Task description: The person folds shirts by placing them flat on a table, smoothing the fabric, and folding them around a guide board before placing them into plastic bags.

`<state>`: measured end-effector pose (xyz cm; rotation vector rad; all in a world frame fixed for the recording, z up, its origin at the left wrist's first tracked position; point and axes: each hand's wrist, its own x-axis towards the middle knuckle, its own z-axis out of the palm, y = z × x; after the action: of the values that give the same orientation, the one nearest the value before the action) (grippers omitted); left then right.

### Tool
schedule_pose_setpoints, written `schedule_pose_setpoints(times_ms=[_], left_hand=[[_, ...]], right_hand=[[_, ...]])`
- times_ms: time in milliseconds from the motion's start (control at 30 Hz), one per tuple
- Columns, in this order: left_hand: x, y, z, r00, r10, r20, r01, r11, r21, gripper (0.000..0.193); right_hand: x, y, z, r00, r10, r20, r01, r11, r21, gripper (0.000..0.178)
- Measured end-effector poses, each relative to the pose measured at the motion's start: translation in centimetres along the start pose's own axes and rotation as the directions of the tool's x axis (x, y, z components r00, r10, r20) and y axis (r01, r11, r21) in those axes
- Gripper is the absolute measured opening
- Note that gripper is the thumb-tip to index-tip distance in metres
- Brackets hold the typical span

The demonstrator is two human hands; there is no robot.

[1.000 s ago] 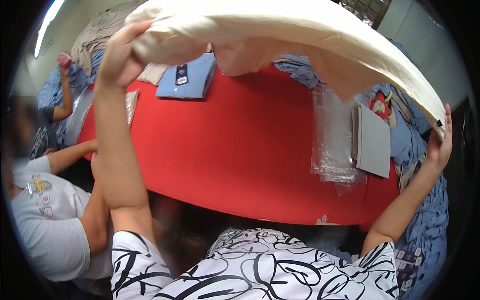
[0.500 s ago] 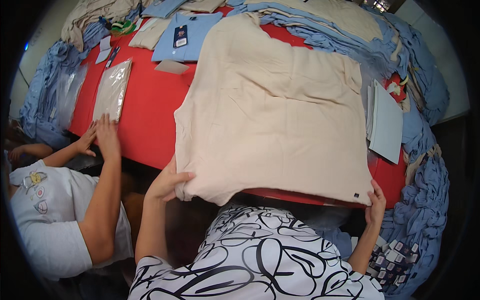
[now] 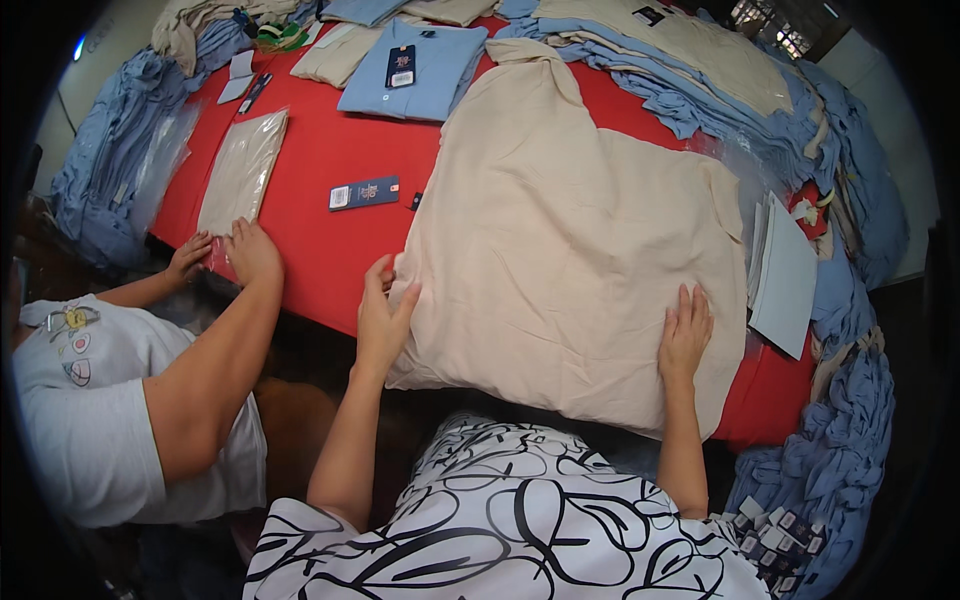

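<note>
Beige shirt (image 3: 570, 250) lies spread flat across the centre of the red table (image 3: 320, 190), its lower hem hanging over the near edge. Left hand (image 3: 385, 315) at centre-left of the frame, palm down and fingers open, presses the shirt's left edge, gripping nothing. Right hand (image 3: 685, 335) at lower right of centre, flat with fingers spread, rests on the shirt's lower right part, also gripping nothing. Just left of the shirt, a dark blue tag (image 3: 364, 193) lies on the bare red surface. Right of the shirt, a stack of grey-white card sheets (image 3: 785, 280). Upper centre, a folded light blue shirt (image 3: 410, 70) with a tag on it. Left of frame, a co-worker's hands (image 3: 235, 255) lie on the near end of a clear-bagged beige garment (image 3: 243, 170). Blue garment piles (image 3: 830, 470) at lower right.
</note>
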<state>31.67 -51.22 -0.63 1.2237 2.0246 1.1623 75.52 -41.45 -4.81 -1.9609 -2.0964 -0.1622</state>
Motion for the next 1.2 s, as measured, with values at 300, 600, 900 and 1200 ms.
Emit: schedule_pose_setpoints(times_ms=[300, 600, 900, 1200], left_hand=[[-6.1, -1.2, -6.8, 0.924, -0.382, -0.022, 0.363, 0.858, 0.364, 0.041], [7.3, 3.1, 3.5, 0.941, 0.335, 0.047, -0.338, 0.924, 0.177, 0.027], [22.5, 1.1, 11.1, 0.879, 0.476, 0.023, -0.360, 0.632, 0.686, 0.050], [24.1, 4.3, 12.9, 0.804, 0.552, 0.221, -0.579, 0.641, 0.504, 0.045]], right_hand=[[-0.8, 0.0, -1.2, 0.990, 0.127, 0.064, -0.123, 0.990, -0.068, 0.044], [16.1, 1.5, -1.0, 0.960, -0.093, -0.264, 0.160, 0.956, 0.244, 0.025], [26.7, 4.8, 6.3, 0.989, 0.145, -0.008, -0.145, 0.986, -0.085, 0.057], [27.4, 5.6, 7.0, 0.989, -0.018, -0.145, 0.008, 0.998, -0.065, 0.046]])
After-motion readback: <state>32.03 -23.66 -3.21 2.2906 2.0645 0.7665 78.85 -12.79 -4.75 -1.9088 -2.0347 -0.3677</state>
